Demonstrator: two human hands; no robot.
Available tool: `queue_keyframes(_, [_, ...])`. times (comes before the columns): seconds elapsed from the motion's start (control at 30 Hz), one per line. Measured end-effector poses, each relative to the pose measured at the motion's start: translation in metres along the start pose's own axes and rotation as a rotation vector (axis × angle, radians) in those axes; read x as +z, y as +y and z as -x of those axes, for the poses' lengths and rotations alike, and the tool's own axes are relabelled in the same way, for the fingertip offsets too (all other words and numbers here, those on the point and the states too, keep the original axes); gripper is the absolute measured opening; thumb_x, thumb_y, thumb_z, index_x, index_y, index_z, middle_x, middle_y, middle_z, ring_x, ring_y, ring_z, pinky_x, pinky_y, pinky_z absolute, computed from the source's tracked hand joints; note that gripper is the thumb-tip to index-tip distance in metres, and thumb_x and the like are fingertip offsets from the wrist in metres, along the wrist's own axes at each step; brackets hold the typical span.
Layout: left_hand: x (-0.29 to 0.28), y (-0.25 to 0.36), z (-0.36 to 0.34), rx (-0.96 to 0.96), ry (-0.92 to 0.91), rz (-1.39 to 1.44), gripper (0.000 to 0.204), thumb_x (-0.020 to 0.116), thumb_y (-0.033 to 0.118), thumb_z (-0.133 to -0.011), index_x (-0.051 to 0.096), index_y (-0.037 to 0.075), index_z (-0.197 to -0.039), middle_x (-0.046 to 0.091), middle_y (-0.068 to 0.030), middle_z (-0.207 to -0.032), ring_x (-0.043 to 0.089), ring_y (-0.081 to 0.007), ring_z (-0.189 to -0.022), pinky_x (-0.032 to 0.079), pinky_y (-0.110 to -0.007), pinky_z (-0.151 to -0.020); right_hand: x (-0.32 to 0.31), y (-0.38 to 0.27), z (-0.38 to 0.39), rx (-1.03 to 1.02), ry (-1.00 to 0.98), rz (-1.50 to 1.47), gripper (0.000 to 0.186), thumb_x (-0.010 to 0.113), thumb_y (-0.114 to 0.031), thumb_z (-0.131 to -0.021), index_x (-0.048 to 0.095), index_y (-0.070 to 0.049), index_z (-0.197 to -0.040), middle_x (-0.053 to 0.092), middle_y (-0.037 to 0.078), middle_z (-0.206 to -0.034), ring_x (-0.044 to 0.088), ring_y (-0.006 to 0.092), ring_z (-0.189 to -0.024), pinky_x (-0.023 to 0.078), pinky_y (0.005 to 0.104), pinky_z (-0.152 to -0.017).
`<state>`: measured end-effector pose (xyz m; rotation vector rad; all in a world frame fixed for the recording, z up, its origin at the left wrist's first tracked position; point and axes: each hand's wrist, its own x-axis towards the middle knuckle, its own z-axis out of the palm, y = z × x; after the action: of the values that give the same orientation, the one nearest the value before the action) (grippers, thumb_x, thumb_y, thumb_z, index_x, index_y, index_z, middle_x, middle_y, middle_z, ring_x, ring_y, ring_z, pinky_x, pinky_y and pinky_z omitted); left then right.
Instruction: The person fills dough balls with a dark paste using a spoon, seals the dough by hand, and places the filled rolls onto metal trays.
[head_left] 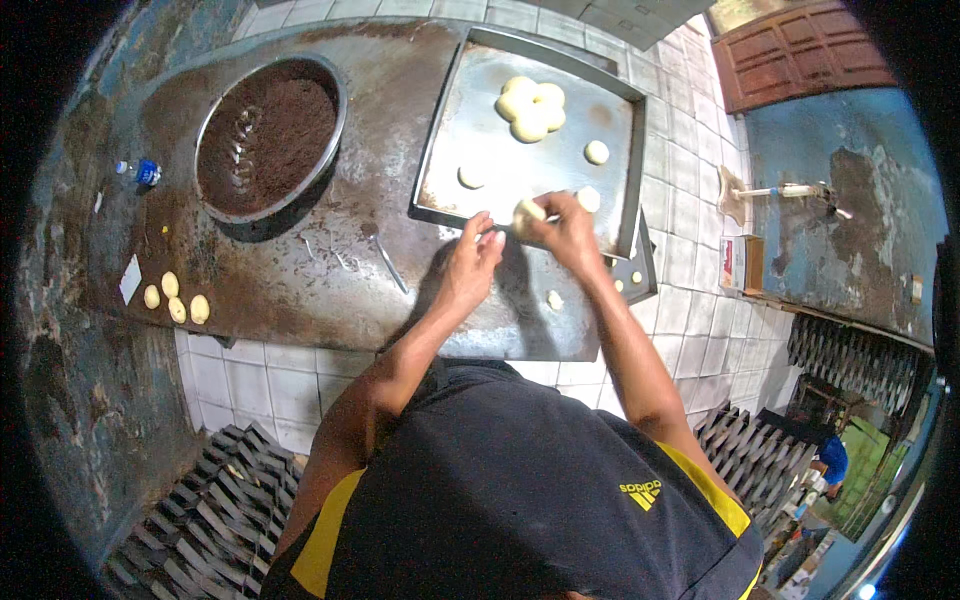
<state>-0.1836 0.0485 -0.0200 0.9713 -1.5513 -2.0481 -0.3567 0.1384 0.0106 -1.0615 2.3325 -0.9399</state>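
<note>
My right hand (568,236) is closed on a pale dough ball (527,213), held over the near edge of a square metal baking tray (450,130). Just left of it, my left hand (472,264) has loosely bent fingers that stand apart, with nothing visible in them. On the tray lie a touching cluster of dough balls (530,108) and single ones: one dough ball (596,152) to the right, another (472,176) to the left. A third pale ball (588,200) sits beside my right hand, partly covered by it. A small dough scrap (554,299) rests on the table near my right forearm.
Left on the worn metal table (340,285) stands a large bowl (343,105) of dark brown crumbly filling. A thin metal tool (389,265) lies nearer. Several dough balls (172,300) and a small bottle (140,172) are far left. A darker tray (648,262) shows under the right side.
</note>
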Motion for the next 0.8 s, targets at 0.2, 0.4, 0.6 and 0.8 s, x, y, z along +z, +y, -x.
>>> queue_keyframes(0.2, [0.059,0.012,0.060,-0.101,-0.059,0.257,0.040,0.045,0.037,-0.109,0.063,0.002,-0.108,0.062,-0.0054,-0.099,0.056,-0.0124,-0.090,0.048,-0.032,-0.078,-0.008,-0.049,0.134,-0.343,0.429,0.120,0.037,0.075,-0.015,-0.087,0.067,-0.001,-0.120,0.064,0.015,-0.107,0.064,0.0270,-0.092,0.053,0.0381,-0.077])
queue_keyframes(0.4, [0.053,0.013,0.112,0.077,0.176,-0.152,0.049,0.048,0.043,-0.106,0.058,-0.003,-0.089,0.057,-0.0148,-0.075,0.055,-0.0260,-0.069,0.045,-0.040,-0.066,0.017,-0.038,0.182,0.154,0.057,-0.628,0.036,0.076,-0.020,-0.089,0.070,0.000,-0.118,0.074,0.011,-0.093,0.066,0.0170,-0.080,0.053,0.0310,-0.075])
queue_keyframes(0.6, [0.007,0.018,0.130,0.183,0.182,-0.099,0.049,0.048,0.050,-0.105,0.063,0.004,-0.098,0.061,-0.0031,-0.083,0.055,-0.0118,-0.077,0.048,-0.032,-0.070,0.037,-0.065,0.195,0.082,-0.093,-0.867,0.032,0.072,-0.011,-0.093,0.066,0.003,-0.121,0.071,0.003,-0.102,0.065,0.0137,-0.093,0.050,0.0282,-0.087])
queue_keyframes(0.8, [-0.080,-0.031,0.147,-0.165,0.196,-0.223,0.048,0.054,0.037,-0.104,0.051,0.007,-0.141,0.058,-0.0073,-0.134,0.056,-0.0175,-0.121,0.048,-0.032,-0.098,0.086,-0.105,0.181,-0.135,-0.003,-0.234,0.049,0.066,-0.024,-0.097,0.051,-0.003,-0.139,0.071,0.025,-0.100,0.071,0.0383,-0.091,0.057,0.0457,-0.079])
